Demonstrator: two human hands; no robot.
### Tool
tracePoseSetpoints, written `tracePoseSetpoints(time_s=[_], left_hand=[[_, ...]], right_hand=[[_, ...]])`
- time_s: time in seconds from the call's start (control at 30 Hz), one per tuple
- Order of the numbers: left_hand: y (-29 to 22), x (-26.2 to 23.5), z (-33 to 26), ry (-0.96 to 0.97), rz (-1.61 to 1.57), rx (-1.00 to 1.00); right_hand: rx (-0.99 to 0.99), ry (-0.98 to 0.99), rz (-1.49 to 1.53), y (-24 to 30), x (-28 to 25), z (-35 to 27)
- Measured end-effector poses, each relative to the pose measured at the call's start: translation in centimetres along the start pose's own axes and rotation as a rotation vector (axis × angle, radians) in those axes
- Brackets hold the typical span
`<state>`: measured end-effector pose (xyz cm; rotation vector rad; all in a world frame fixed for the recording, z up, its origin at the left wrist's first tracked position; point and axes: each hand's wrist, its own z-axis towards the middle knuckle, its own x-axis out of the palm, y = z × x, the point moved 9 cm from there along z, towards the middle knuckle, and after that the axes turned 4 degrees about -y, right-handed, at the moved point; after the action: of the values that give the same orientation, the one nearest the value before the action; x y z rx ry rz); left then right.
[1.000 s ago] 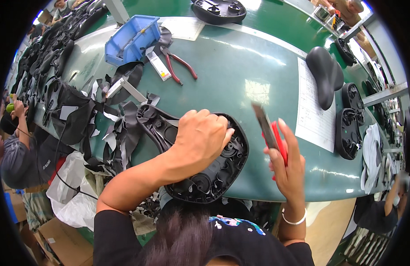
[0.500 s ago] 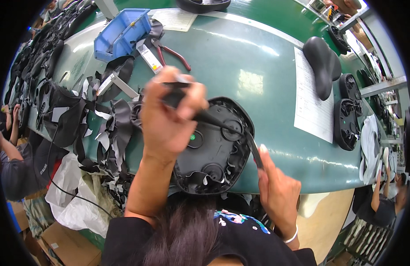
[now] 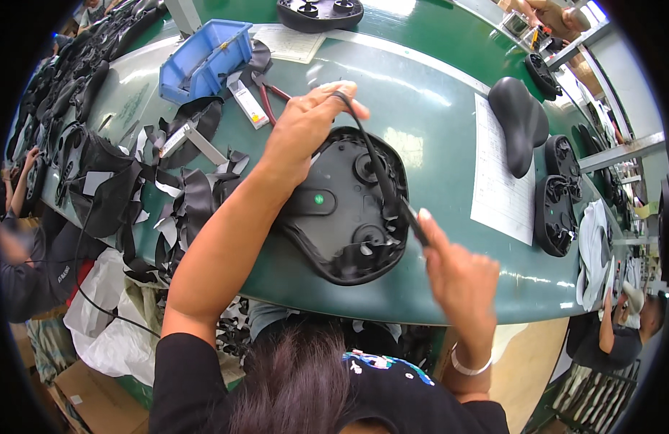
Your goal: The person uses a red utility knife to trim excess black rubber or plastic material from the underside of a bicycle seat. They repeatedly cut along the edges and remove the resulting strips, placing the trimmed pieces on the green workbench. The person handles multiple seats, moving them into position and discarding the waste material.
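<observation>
A black bicycle saddle [image 3: 323, 235] lies upside down on the green table in front of me, showing its plastic base and a green round sticker. My left hand [image 3: 312, 123] is above its far left side, closed on the end of a narrow black strip of cover material [image 3: 376, 155]. The strip stretches taut from my fingers down to the saddle's right edge. Closed around a slim dark knife [image 3: 414, 223], my right hand [image 3: 461, 282] is just right of the saddle. The knife's tip meets the strip at the rim; the exact contact is hard to see.
Black scraps [image 3: 186, 210] lie left of the saddle. Beyond them are a blue bin [image 3: 204, 61], red-handled pliers [image 3: 266, 101] and a small white box [image 3: 247, 103]. A finished saddle [image 3: 519, 123] rests on a paper sheet [image 3: 497, 173] at right. Other people work at both sides.
My left hand has moved away from me and slightly right, drawing the strip out longer. The saddle has shifted away from the table's front edge and turned. The knife stays at its right rim.
</observation>
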<state>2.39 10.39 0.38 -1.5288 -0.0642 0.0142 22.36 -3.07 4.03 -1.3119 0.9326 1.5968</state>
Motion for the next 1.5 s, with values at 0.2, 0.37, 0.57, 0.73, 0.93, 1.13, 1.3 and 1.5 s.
tracePoseSetpoints(time_s=[0.2,0.37,0.57,0.73,0.93,1.13,1.3,1.5], left_hand=[[-0.2,1.4,-8.4,0.189,-0.045,-0.069],[-3.4,-2.6,-9.3,0.381,-0.333,0.200],[-10.2,-9.4,-3.6,0.276,-1.181,0.238],[-1.6,5.2,-4.6,0.778,1.077,0.484],[-2.4,8.9,-3.5,0.843,-0.097,0.149],[-3.7,2.9,-0.3,0.138,-0.931,-0.083],[-5.9,-10.0,-2.2,-0.473,-0.590,0.494],[2.7,3.3,-4.8,0.614,0.854,0.179]], right_hand=[[-0.393,0.162,0.131,-3.6,0.0,7.1],[-0.452,0.176,-0.023,-3.1,-1.1,5.9],[-0.112,0.199,-0.030,-3.0,-2.3,-2.6],[-0.136,0.222,-0.085,-2.3,-2.8,-0.5],[-0.225,0.182,0.059,-2.2,-2.2,1.7],[0.033,0.225,0.130,-0.8,-1.3,-4.5],[0.223,0.170,0.426,-0.5,-0.9,-7.1],[0.682,-0.155,1.030,-6.4,1.5,-6.8]])
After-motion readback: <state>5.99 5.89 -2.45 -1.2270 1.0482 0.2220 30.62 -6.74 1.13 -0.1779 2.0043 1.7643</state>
